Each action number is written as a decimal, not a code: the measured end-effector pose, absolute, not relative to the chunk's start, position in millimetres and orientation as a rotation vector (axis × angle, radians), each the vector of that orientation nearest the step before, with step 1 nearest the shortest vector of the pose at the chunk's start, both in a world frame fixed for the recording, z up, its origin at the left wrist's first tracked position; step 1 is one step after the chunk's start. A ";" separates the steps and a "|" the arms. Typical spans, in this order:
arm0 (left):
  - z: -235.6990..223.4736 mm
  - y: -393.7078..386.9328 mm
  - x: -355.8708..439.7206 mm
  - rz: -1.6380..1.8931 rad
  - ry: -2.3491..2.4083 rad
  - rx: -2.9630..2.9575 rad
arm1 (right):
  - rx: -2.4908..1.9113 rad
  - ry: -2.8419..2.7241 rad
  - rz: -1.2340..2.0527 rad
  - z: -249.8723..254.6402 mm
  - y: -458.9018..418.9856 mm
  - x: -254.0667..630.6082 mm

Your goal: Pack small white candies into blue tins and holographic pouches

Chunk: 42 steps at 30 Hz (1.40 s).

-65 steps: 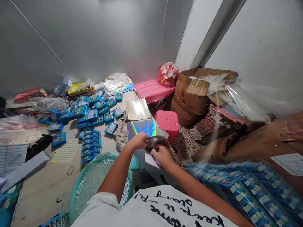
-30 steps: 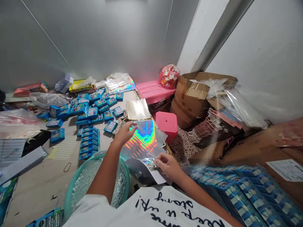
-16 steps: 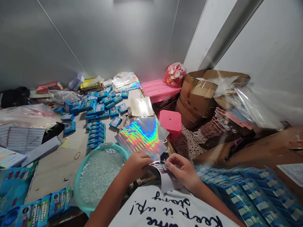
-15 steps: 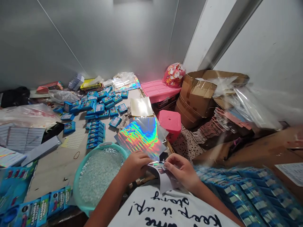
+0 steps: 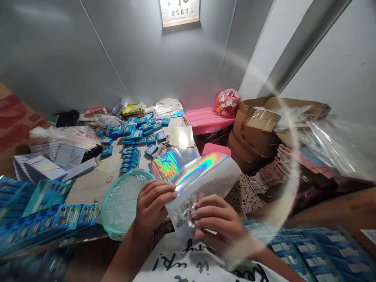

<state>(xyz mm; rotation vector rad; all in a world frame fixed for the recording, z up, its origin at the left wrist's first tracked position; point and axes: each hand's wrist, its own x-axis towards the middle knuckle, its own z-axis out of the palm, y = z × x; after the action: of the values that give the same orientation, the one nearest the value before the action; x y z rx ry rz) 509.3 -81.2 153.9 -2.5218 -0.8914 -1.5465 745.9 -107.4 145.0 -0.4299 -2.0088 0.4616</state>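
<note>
A shiny holographic sheet [image 5: 202, 176] is raised in front of my chest. My left hand [image 5: 154, 203] curls its fingers over the sheet's near left edge. My right hand [image 5: 219, 225] pinches the crinkled lower corner of the same sheet from the right. More holographic sheets [image 5: 169, 162] lie on the low table just beyond. A teal basin [image 5: 116, 231] of small white beads sits directly left of my left hand.
Several small blue boxes [image 5: 138, 135] are scattered across the low table [image 5: 94, 184]. Blue packets [image 5: 47, 221] lie at the near left, more [image 5: 323, 250] at the near right. A pink stool [image 5: 216, 149], pink crate [image 5: 205, 119] and open cardboard box [image 5: 258, 129] stand at the right.
Both hands have lifted one holographic sheet off the pile, up towards my chest. The view has tilted up and shifted right, so a wall sign now shows.
</note>
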 end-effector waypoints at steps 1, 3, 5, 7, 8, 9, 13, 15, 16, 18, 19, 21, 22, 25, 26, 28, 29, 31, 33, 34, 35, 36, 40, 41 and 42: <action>155.7 -85.1 514.8 -1.587 -0.918 -2.489 | -0.420 -2.032 0.421 146.4 -110.2 748.0; 157.4 -93.3 525.1 -1.642 -0.974 -2.452 | -0.414 -2.068 0.375 148.4 -115.9 753.5; 157.5 -102.4 533.2 -1.706 -1.009 -2.406 | -0.400 -2.068 0.352 148.9 -122.0 760.2; 157.6 -112.8 539.1 -1.782 -1.038 -2.330 | -0.375 -2.040 0.342 148.7 -128.8 766.7; 157.8 -118.5 541.5 -1.814 -1.057 -2.289 | -0.377 -2.018 0.350 148.8 -132.5 769.5; 158.4 -124.5 543.5 -1.830 -1.081 -2.254 | -0.400 -1.996 0.374 149.3 -136.3 772.0; 161.6 -149.8 550.4 -1.697 -1.153 -2.191 | -0.607 -1.959 0.625 158.3 -148.4 776.9; 162.9 -162.2 552.1 -1.607 -1.167 -2.160 | -0.615 -1.960 0.765 165.5 -150.6 776.8; 163.4 -168.2 552.2 -1.567 -1.174 -2.145 | -0.585 -1.959 0.818 168.9 -150.7 776.3; 164.9 -179.2 550.7 -1.490 -1.185 -2.141 | -0.510 -1.954 0.881 174.3 -150.0 774.4; 166.0 -184.2 549.4 -1.451 -1.185 -2.148 | -0.474 -1.953 0.904 176.2 -149.6 773.1; 169.1 -192.7 546.1 -1.385 -1.176 -2.163 | -0.410 -1.951 0.965 178.3 -149.8 770.0; 170.9 -196.2 544.4 -1.360 -1.168 -2.167 | -0.389 -1.952 1.002 178.9 -150.4 768.2; 176.6 -204.4 538.7 -1.267 -1.143 -2.166 | -0.382 -1.918 1.097 180.3 -154.5 760.3; 178.2 -206.4 536.3 -1.228 -1.136 -2.167 | -0.403 -1.894 1.119 180.8 -156.2 756.6; 180.4 -209.7 529.8 -1.145 -1.117 -2.180 | -0.448 -1.852 1.155 181.8 -158.8 747.8; 181.2 -210.9 525.5 -1.106 -1.111 -2.194 | -0.470 -1.850 1.173 182.2 -159.5 742.6; 182.4 -212.4 514.6 -1.038 -1.091 -2.230 | -0.500 -1.874 1.204 182.0 -159.4 731.0; 184.1 -213.1 501.2 -0.993 -1.075 -2.255 | -0.510 -1.897 1.243 180.9 -157.7 718.3; 185.6 -213.2 493.8 -0.976 -1.065 -2.266 | -0.513 -1.908 1.263 180.4 -156.7 711.9; 187.5 -213.3 486.1 -0.961 -1.058 -2.279 | -0.509 -1.924 1.273 180.3 -155.9 705.4; 189.9 -213.4 478.2 -0.938 -1.058 -2.301 | -0.499 -1.947 1.264 180.8 -155.5 698.9; 202.0 -213.7 445.8 -0.819 -1.065 -2.410 | -0.427 -2.096 1.061 190.2 -160.0 672.3; 204.4 -213.5 437.5 -0.808 -1.056 -2.424 | -0.409 -2.124 0.990 193.8 -162.5 665.4; 206.0 -213.1 429.1 -0.810 -1.043 -2.434 | -0.386 -2.146 0.919 197.5 -165.2 658.5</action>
<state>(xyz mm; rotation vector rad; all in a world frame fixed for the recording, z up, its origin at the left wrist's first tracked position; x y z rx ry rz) 429.1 -213.1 206.0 -2.4345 -1.0426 -0.8103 658.5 -165.2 197.5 -0.3860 -2.1463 0.9188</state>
